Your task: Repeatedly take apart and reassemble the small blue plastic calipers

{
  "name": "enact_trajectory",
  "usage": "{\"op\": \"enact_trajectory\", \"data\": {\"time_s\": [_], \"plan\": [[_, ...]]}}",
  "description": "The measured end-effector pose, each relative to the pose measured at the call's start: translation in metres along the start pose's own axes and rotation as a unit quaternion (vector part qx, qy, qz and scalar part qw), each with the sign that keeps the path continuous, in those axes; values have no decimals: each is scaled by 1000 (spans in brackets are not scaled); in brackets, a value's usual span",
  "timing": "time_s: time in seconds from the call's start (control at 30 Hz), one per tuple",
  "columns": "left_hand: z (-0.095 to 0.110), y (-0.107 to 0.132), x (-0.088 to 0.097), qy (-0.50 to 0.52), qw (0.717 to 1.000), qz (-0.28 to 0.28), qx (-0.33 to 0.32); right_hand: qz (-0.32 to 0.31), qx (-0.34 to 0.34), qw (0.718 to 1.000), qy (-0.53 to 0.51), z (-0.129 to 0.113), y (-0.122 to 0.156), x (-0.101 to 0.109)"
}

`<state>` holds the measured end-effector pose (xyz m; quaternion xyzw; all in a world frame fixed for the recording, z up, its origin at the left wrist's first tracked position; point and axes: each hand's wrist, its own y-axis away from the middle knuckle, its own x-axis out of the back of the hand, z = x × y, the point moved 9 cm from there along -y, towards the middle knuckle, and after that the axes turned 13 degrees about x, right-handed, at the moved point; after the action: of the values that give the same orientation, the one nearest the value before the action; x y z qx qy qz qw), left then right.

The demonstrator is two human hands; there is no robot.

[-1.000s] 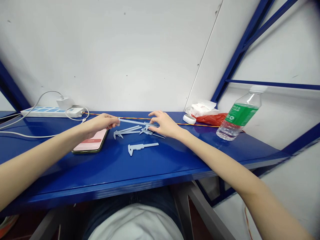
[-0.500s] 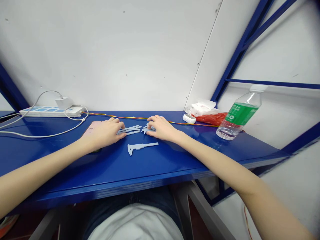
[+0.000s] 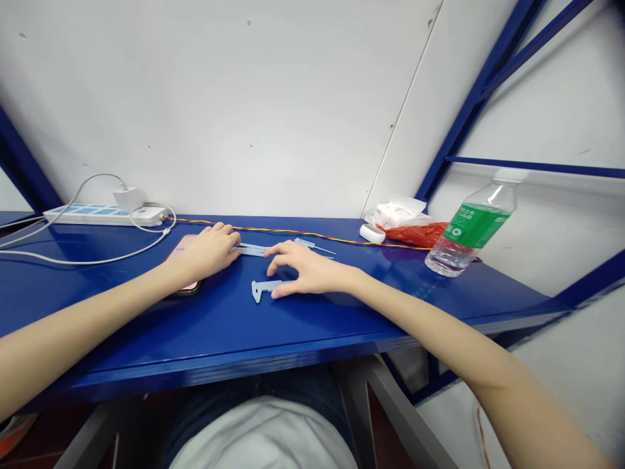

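Around the left ends of some pale blue plastic vernier calipers, my left hand has its fingers and thumb closed. The hand's heel rests over a phone, covering part of it. My right hand is open, fingers spread and bent, above a single caliper that lies nearer me. The thumb is at this caliper's beam, whose right end is hidden under the hand. Beyond the right hand lie more calipers, partly covered by it.
A white power strip with a charger and cable sits at the back left. At the right stand a tilted-looking water bottle, a red bag, tissues and a small white device. A twisted wire runs along the back.
My right hand has let go of the calipers at the far right and come back toward me, over the single caliper. Those calipers now lie farther right. My left hand has barely moved.
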<state>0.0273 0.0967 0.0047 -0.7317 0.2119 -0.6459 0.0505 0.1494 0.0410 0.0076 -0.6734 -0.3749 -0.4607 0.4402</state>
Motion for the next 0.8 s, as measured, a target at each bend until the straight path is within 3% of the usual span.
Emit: {"op": "enact_trajectory", "data": {"time_s": [0.13, 0.23, 0.33, 0.47, 0.6, 0.8], "plan": [[5, 8, 10, 29, 1000, 4, -1, -7, 1, 1000, -17, -7, -4, -7], [12, 13, 20, 93, 996, -5, -5, 31, -13, 999, 37, 0, -4, 2], [19, 16, 22, 207, 975, -78, 16, 113, -29, 987, 108, 5, 0, 22], [31, 22, 20, 335, 923, -178, 61, 189, -20, 968, 166, -3, 3, 38], [36, 24, 20, 408, 890, -192, 72, 191, -1, 962, 197, -12, 1, 37], [11, 12, 10, 393, 895, -187, 102, 145, -22, 969, 201, 16, 4, 36]]}}
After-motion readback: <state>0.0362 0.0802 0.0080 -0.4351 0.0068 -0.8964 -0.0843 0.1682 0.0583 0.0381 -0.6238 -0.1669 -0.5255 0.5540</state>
